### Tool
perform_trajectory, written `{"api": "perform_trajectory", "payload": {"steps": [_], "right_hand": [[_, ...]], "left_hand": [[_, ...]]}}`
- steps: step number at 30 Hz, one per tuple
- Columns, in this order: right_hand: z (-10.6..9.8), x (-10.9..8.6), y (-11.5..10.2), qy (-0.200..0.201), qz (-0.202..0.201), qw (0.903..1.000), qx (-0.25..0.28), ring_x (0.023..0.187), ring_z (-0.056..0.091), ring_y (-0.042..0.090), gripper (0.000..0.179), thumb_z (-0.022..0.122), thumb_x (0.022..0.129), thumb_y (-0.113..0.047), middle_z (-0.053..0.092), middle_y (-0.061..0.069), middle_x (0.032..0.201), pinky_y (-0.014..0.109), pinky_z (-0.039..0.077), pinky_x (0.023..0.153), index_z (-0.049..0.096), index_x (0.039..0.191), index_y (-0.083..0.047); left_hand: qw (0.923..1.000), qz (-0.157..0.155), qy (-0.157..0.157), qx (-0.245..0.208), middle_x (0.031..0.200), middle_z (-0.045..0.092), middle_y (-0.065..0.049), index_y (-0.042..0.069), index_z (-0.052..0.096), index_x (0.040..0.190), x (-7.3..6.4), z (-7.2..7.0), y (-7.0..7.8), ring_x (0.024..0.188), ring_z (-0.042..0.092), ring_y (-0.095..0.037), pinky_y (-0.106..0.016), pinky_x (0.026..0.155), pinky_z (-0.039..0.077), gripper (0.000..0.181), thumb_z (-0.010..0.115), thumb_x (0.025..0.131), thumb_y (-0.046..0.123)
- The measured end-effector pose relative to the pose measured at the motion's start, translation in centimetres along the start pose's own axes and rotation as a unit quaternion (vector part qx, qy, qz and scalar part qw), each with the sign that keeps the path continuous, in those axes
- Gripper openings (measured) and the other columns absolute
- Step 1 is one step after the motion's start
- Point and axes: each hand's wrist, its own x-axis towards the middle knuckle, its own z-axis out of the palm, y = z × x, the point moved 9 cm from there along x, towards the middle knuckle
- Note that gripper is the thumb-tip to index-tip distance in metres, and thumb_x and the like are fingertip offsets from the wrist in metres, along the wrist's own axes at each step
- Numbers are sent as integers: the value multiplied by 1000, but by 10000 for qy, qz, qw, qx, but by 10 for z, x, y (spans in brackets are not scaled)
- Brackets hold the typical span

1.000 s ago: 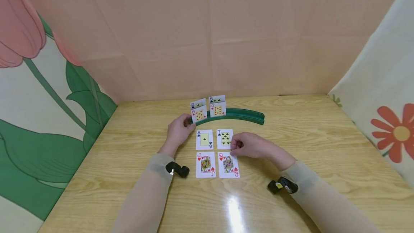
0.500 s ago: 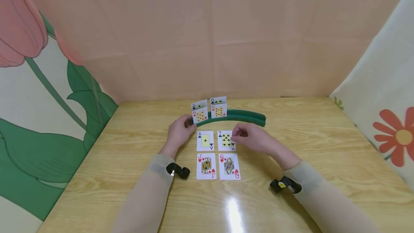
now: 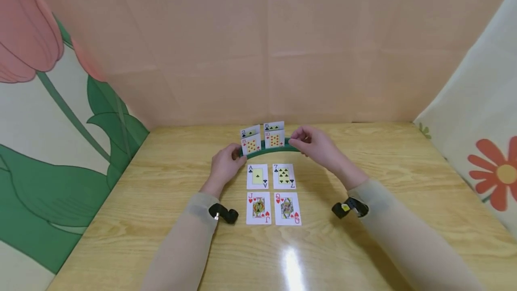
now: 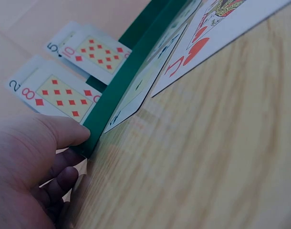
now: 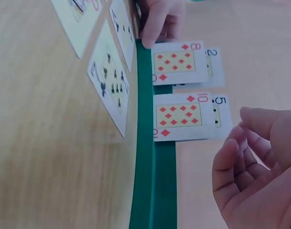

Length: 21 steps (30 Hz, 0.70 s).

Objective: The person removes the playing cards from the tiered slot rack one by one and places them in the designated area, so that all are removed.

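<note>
My left hand (image 3: 226, 163) grips the left end of a curved green card holder (image 5: 144, 181) between thumb and fingers. Standing in its slots are an eight of diamonds (image 5: 179, 63) before a black two (image 5: 216, 67), and a ten of diamonds (image 5: 183, 117) before a black five (image 5: 223, 117). My right hand (image 3: 319, 146) hovers just right of the five and ten, fingers loosely bent, with no card seen between thumb and fingertips. In the head view it covers the holder's right part.
Face up in front of the holder lie an ace of clubs (image 3: 257, 176), a seven of clubs (image 3: 284, 176), a jack of hearts (image 3: 258, 209) and a queen of hearts (image 3: 288, 209). A pink cloth (image 3: 262, 57) hangs behind the wooden table (image 3: 194, 255).
My right hand has moved away from the seven of clubs, up and forward to the holder beside the ten and five. My left hand keeps its grip on the holder's end.
</note>
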Motion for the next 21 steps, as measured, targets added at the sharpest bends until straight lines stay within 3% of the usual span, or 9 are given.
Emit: {"api": "perform_trajectory", "payload": {"steps": [6, 13, 17, 21], "right_hand": [[-9, 15, 2, 233, 124, 9997, -10, 92, 63, 28, 26, 70, 111, -28, 67, 13, 115, 44, 59, 82, 67, 127, -7], [-13, 30, 4, 230, 160, 9996, -19, 94, 63, 28, 31, 68, 113, -30, 68, 13, 119, 45, 59, 84, 66, 133, -6], [-14, 39, 4, 256, 165, 9995, 8, 96, 64, 33, 31, 68, 113, -29, 67, 13, 120, 51, 58, 87, 65, 133, -7], [-14, 47, 6, 263, 244, 9994, 6, 104, 65, 39, 31, 67, 113, -29, 68, 13, 122, 49, 58, 88, 66, 135, -7]], "left_hand": [[10000, 34, 23, -6, 111, 72, -6, 11, 73, 134, 2, 3, 0, 97, 61, -25, -44, 90, 51, 34, 79, 104, 24], [10000, 25, 12, -62, 113, 73, -6, 10, 72, 135, 2, 3, 0, 98, 62, -24, -44, 91, 52, 34, 79, 104, 23], [10000, 38, 28, -53, 112, 72, -7, 10, 72, 135, 2, 3, -1, 97, 62, -25, -45, 92, 52, 35, 79, 104, 23], [10000, 40, 35, -14, 115, 73, -7, 10, 72, 136, 3, 4, -2, 99, 64, -25, -46, 94, 52, 36, 79, 104, 24]]}}
